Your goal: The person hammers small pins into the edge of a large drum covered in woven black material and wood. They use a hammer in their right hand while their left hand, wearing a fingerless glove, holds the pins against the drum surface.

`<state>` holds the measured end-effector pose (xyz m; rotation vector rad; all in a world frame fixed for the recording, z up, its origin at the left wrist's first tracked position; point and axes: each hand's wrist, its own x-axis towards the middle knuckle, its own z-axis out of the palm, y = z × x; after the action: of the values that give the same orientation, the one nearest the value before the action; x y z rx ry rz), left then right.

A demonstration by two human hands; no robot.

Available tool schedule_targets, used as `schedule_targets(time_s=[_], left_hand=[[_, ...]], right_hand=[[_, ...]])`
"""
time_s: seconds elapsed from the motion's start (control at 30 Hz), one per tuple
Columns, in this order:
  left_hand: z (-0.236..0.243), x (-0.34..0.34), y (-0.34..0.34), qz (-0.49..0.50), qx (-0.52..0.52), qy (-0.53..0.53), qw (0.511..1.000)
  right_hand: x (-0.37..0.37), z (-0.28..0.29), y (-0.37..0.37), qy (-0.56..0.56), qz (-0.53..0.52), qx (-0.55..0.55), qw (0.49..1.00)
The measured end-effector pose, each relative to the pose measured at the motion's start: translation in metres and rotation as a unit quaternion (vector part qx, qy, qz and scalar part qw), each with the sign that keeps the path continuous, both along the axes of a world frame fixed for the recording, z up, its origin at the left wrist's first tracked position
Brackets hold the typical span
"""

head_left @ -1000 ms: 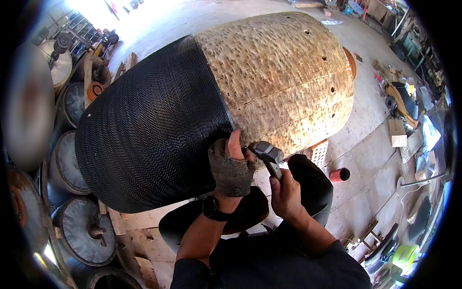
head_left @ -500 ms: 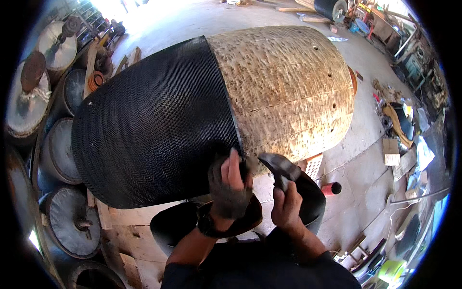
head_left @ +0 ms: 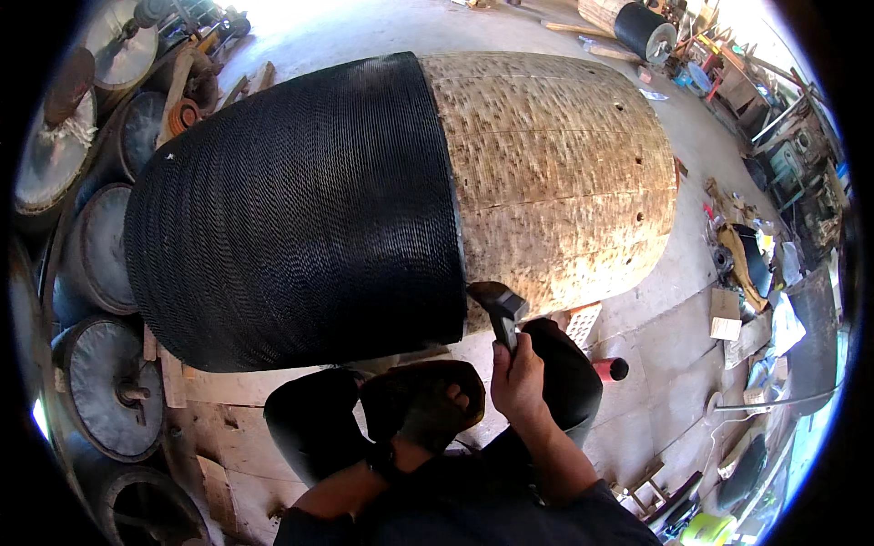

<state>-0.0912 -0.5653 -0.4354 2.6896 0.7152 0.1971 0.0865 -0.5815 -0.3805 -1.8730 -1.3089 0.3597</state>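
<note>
A big barrel-shaped drum lies across the middle, its right half bare pitted wood (head_left: 555,164), its left half wrapped in black ribbed sheet (head_left: 300,218). My right hand (head_left: 519,378) grips a hammer (head_left: 503,314) by its handle. The hammer head is close to the drum's lower front, by the edge of the black sheet. My left hand (head_left: 432,419), in a dark glove with bare fingertips, is down in a dark open container (head_left: 387,396) between my knees. Its fingers are curled; what they hold, if anything, is hidden.
Several round-ended drums (head_left: 114,387) line the left side. A red can with a black top (head_left: 610,369) stands on the floor right of my knee. A perforated brick (head_left: 583,320) sits under the drum's right part. Boards, cardboard and scraps (head_left: 726,314) clutter the right.
My left hand has dropped from the sheet's edge into the container. My right hand has shifted a little left, bringing the hammer head nearer the edge. The view has shifted slightly.
</note>
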Motion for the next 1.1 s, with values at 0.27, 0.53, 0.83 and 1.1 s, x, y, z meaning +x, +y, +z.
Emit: schedule_targets(time_s=[0.27, 0.53, 0.83, 1.1], left_hand=[[0.001, 0.002, -0.001, -0.011, 0.035, -0.010, 0.999], [0.040, -0.005, 0.004, 0.037, 0.043, -0.112, 0.992], [0.110, -0.007, 0.143, 0.108, 0.335, -0.348, 0.869], [0.132, 0.001, 0.191, 0.172, 0.390, -0.327, 0.844]], right_hand=[[-0.012, 0.017, -0.012, 0.170, 0.000, 0.413, 0.895], [-0.014, 0.013, -0.023, 0.099, -0.009, 0.131, 0.986], [-0.011, 0.009, -0.002, 0.057, -0.041, -0.019, 0.997], [-0.005, 0.009, -0.004, 0.014, -0.034, 0.218, 0.975]])
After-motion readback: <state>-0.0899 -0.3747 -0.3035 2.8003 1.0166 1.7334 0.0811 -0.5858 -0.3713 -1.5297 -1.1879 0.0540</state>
